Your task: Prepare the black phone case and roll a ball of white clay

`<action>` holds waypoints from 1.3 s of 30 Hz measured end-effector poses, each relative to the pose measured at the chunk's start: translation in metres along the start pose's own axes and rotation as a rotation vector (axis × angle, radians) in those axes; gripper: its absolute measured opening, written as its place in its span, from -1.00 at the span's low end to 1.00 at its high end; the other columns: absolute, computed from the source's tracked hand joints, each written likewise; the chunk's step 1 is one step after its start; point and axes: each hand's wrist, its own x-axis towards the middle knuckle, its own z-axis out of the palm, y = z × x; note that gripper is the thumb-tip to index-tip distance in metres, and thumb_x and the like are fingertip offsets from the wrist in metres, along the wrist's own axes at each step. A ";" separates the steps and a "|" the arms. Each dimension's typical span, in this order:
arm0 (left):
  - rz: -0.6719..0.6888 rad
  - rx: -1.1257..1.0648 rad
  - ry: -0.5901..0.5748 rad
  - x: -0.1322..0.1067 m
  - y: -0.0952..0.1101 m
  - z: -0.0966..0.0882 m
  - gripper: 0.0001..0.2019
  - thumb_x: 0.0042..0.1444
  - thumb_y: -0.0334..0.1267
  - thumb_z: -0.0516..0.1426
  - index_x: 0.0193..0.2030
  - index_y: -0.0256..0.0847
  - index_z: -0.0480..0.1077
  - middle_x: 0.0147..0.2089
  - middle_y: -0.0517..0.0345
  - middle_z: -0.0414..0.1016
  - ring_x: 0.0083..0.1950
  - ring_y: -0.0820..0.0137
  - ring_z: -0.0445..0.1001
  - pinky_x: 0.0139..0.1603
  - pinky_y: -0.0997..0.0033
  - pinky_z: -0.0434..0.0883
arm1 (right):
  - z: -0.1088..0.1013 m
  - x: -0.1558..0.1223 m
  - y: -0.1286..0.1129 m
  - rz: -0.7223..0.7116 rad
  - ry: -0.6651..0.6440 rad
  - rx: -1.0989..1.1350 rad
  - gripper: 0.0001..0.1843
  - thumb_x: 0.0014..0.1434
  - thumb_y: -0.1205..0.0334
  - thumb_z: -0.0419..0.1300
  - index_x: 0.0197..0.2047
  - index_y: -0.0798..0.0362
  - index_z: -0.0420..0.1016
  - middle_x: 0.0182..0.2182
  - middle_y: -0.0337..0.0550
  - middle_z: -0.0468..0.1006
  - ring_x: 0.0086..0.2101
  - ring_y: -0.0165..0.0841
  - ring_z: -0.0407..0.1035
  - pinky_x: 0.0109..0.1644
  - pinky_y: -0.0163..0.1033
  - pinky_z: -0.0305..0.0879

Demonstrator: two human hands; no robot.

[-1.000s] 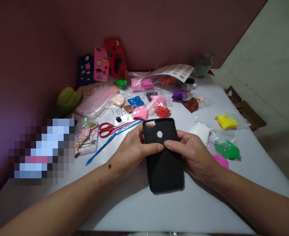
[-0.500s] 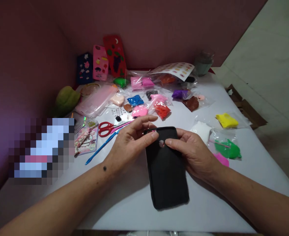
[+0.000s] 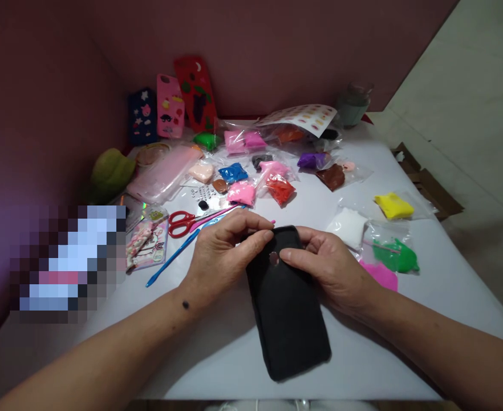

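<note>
A black phone case (image 3: 289, 319) is held up over the white table, its top end tipped away from me. My left hand (image 3: 234, 245) grips its upper left corner, thumb on the black face and fingers behind. On the upper right side, my right hand (image 3: 328, 260) pinches the case, the thumb beside a small round hole (image 3: 274, 259). The fingers behind the case are partly hidden. Beyond my left hand lie red-handled scissors (image 3: 181, 223) and a blue modelling tool (image 3: 172, 258).
Bags of coloured clay, such as red (image 3: 280, 189), yellow (image 3: 393, 206) and green (image 3: 394, 255), lie across the table (image 3: 217, 348). Decorated phone cases (image 3: 170, 107) lean on the back wall. A glass jar (image 3: 354, 104) stands back right, a green fruit (image 3: 112, 173) at left.
The black case has tilted, its lower end coming slightly nearer to me. Both hands keep hold near its top, and the left fingers have curled in closer. The view has shifted slightly.
</note>
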 end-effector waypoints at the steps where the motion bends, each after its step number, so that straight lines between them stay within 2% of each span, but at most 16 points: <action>1: -0.005 0.003 0.001 0.000 0.000 0.000 -0.97 0.08 -0.28 0.27 -0.37 -0.14 0.55 -0.33 0.22 0.55 -0.26 0.40 0.47 -0.19 0.42 0.39 | 0.000 0.000 0.000 0.000 0.001 -0.004 -0.83 0.11 0.24 0.36 -0.20 0.07 0.56 -0.35 -0.21 0.54 -0.41 -0.45 0.37 -0.34 -0.35 0.29; 6: -0.029 0.010 -0.014 0.000 0.001 0.001 -0.96 0.07 -0.30 0.25 -0.38 -0.15 0.53 -0.35 0.23 0.52 -0.28 0.42 0.46 -0.19 0.43 0.39 | 0.002 -0.001 -0.003 0.014 -0.003 -0.028 -0.82 0.11 0.22 0.36 -0.20 0.08 0.56 -0.36 -0.21 0.52 -0.43 -0.46 0.34 -0.35 -0.35 0.27; 9: -0.057 -0.016 -0.030 0.001 0.003 0.000 -0.93 0.05 -0.27 0.28 -0.29 -0.14 0.56 -0.30 0.22 0.58 -0.26 0.40 0.49 -0.21 0.44 0.42 | 0.002 -0.002 -0.003 0.008 -0.018 -0.023 -0.81 0.12 0.22 0.35 -0.19 0.08 0.57 -0.36 -0.20 0.52 -0.43 -0.47 0.34 -0.35 -0.35 0.26; 15: 0.033 0.030 -0.047 0.001 0.003 0.000 -0.93 0.07 -0.33 0.27 -0.29 -0.14 0.60 -0.24 0.19 0.62 -0.15 0.38 0.54 -0.07 0.43 0.44 | 0.002 -0.001 -0.002 -0.010 -0.020 -0.042 -0.84 0.13 0.23 0.35 -0.22 0.09 0.55 -0.37 -0.22 0.51 -0.42 -0.47 0.35 -0.35 -0.36 0.26; 19: 0.006 0.032 -0.053 0.001 0.001 -0.001 -0.90 0.08 -0.28 0.28 -0.24 -0.11 0.61 -0.22 0.20 0.62 -0.14 0.36 0.55 -0.11 0.41 0.45 | 0.002 -0.001 -0.002 -0.006 -0.032 -0.037 -0.85 0.11 0.22 0.35 -0.26 0.09 0.54 -0.40 -0.24 0.49 -0.44 -0.49 0.33 -0.37 -0.38 0.24; 25: 0.044 0.047 -0.096 0.001 -0.001 -0.002 -0.89 0.11 -0.32 0.27 -0.22 -0.08 0.62 -0.19 0.21 0.63 -0.11 0.38 0.55 -0.02 0.41 0.45 | 0.004 -0.002 -0.005 0.010 -0.023 -0.050 -0.84 0.09 0.22 0.35 -0.27 0.10 0.53 -0.41 -0.23 0.49 -0.44 -0.48 0.33 -0.38 -0.38 0.25; 28: -0.040 -0.006 -0.080 0.001 -0.001 -0.001 -0.89 0.09 -0.26 0.29 -0.22 -0.09 0.62 -0.17 0.19 0.63 -0.12 0.35 0.56 -0.08 0.40 0.47 | 0.003 -0.002 -0.008 0.008 -0.054 -0.001 -0.79 0.09 0.15 0.36 -0.25 0.09 0.55 -0.39 -0.20 0.50 -0.42 -0.44 0.34 -0.34 -0.34 0.27; 32: -0.158 -0.150 -0.059 0.000 0.000 0.000 -0.83 0.05 -0.18 0.33 -0.20 -0.11 0.61 -0.19 0.17 0.62 -0.20 0.36 0.57 -0.25 0.43 0.50 | -0.001 0.002 -0.009 -0.091 -0.019 0.060 -0.75 0.18 0.03 0.26 -0.36 0.05 0.53 -0.37 -0.15 0.51 -0.32 -0.32 0.38 -0.21 -0.23 0.35; 35: -0.167 -0.154 -0.069 0.001 0.001 0.001 -0.85 0.04 -0.22 0.34 -0.22 -0.12 0.61 -0.22 0.18 0.62 -0.23 0.38 0.57 -0.27 0.46 0.51 | -0.002 0.006 -0.007 -0.113 -0.022 0.092 -0.76 0.22 0.07 0.22 -0.40 0.03 0.49 -0.38 -0.17 0.50 -0.29 -0.32 0.40 -0.13 -0.21 0.36; 39: -0.140 -0.096 -0.086 0.001 0.002 0.000 -0.88 0.06 -0.25 0.32 -0.23 -0.12 0.61 -0.19 0.18 0.62 -0.20 0.38 0.57 -0.25 0.46 0.51 | 0.000 0.006 -0.006 -0.089 -0.065 0.196 -0.80 0.25 0.15 0.23 -0.38 0.03 0.48 -0.44 -0.23 0.47 -0.37 -0.39 0.39 -0.17 -0.26 0.37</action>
